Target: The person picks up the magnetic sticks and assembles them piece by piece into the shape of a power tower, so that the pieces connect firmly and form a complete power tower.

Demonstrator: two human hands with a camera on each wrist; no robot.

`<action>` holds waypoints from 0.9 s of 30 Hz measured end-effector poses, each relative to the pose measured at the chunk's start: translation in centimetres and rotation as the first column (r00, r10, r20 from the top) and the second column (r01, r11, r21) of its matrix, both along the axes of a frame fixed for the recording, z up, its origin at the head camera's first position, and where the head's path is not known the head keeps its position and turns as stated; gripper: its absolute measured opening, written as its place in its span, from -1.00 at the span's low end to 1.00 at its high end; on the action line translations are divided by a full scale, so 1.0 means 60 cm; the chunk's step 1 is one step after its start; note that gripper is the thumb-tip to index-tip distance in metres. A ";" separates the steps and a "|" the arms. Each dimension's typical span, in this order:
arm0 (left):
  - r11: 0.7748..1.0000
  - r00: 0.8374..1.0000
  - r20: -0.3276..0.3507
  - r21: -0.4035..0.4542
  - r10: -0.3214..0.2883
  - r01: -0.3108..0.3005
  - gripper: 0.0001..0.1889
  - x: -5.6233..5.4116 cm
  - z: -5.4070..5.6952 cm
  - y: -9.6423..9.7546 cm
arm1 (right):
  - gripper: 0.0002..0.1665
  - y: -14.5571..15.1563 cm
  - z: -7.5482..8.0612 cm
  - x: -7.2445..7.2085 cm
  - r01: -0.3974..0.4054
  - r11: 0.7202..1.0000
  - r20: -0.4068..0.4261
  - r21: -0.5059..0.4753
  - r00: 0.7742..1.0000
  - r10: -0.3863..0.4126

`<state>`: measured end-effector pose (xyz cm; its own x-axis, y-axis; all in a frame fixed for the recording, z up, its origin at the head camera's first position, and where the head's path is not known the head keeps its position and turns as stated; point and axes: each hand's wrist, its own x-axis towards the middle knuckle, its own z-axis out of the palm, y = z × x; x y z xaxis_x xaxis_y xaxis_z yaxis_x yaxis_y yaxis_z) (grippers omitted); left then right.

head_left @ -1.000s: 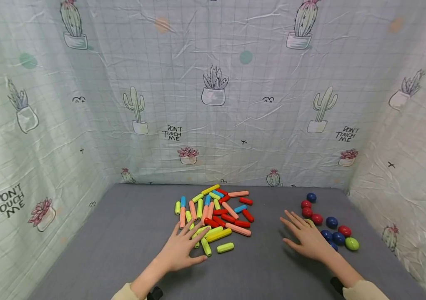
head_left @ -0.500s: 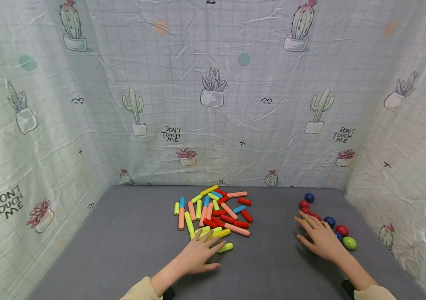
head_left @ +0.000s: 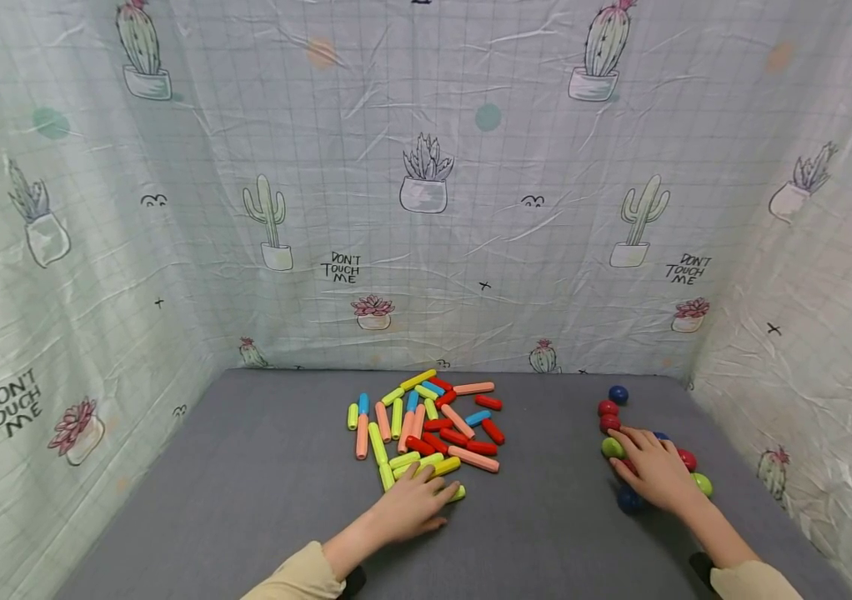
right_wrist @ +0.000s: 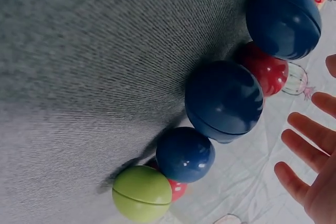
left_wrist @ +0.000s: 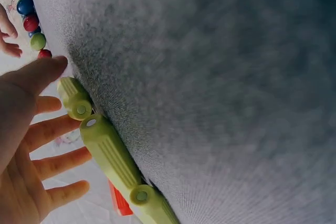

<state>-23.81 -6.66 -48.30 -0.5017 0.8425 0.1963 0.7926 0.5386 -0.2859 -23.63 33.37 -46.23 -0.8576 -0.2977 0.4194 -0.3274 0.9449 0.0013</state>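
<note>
My left hand (head_left: 417,502) is low over the front of a group of coloured ridged plastic sticks, fingers loosely spread. In the left wrist view its fingertips come right up to a short lime stick (left_wrist: 75,99) and a longer lime stick (left_wrist: 110,153). A yellow stick (head_left: 447,467) lies just beyond the hand. My right hand (head_left: 657,471) reaches over a cluster of small glossy balls, hiding some. A green ball (head_left: 612,447) and a blue ball (head_left: 629,499) show by its fingers and thumb. In the right wrist view the outstretched fingers are beside a large-looking blue ball (right_wrist: 224,99).
Red sticks (head_left: 481,447), pink sticks (head_left: 473,459) and blue sticks (head_left: 479,418) lie farther back in the group. Another blue ball (head_left: 618,395) sits at the back of the ball cluster. A patterned curtain (head_left: 426,250) encloses the grey tabletop (head_left: 276,467) behind and at both sides.
My left hand has moved right and toward me, then settled lower over the lime sticks. My right hand has moved right and down onto the balls. A blue ball now shows left of its thumb.
</note>
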 end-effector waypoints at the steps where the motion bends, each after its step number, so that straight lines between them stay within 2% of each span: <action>1: 1.000 1.000 -0.009 -0.005 0.002 -0.002 -0.47 0.000 0.001 0.001 | -0.47 0.000 0.000 -0.002 -0.001 1.000 0.000 0.003 1.000 0.001; 9: 1.000 0.999 -0.040 -0.021 0.013 -0.014 -0.62 -0.001 0.007 0.009 | -0.50 -0.002 -0.006 -0.021 -0.010 0.999 -0.010 0.048 1.000 0.011; 16: 0.999 1.000 0.000 -0.032 0.029 -0.029 -0.65 -0.001 0.008 0.010 | -0.58 -0.002 -0.013 -0.032 -0.037 0.995 -0.022 0.095 0.999 0.039; 27: 0.998 0.999 0.016 -0.040 0.041 -0.041 -0.64 0.000 0.007 0.011 | -0.61 -0.002 -0.009 -0.039 -0.028 0.990 -0.001 0.138 1.000 0.029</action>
